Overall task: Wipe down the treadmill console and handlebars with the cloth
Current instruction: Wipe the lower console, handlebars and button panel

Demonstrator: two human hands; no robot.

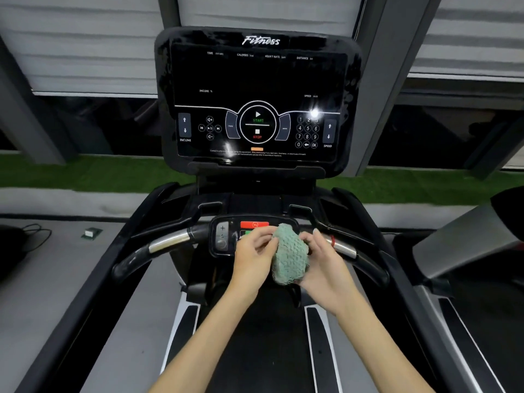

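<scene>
Both hands hold the cloth [289, 255], a crumpled pale green piece with a knitted look, just in front of the small control panel [224, 236] in the middle of the handlebar [167, 241]. The left hand [253, 252] pinches the left edge of the cloth with curled fingers, and the right hand [320, 259] grips it from the right side, its fingers wrapped behind the fabric. The cloth covers the right part of this small panel. To the left of the cloth there is a grey "+" key and a red button [254, 224] on top, whose print is too small to read. Above stands the big black console [258, 80], dark and glossy, with the white word "Fitness" at its top. Under it one reads "TIME", "CALORIES", "HEART RATE" and "DISTANCE", then "INCLINE %" on the left and "SPEED" on the right. In the centre is a ring with "START" in green and "STOP" in red. A number pad from 0 to 9 with "OK" sits on the right, and arrow keys marked "INCLINE" and "SPEED" stand at the two sides. The warning line at the bottom is too fine to read. The handlebar has shiny metal sections on both sides. Below the arms lies the dark treadmill belt [272, 336].
</scene>
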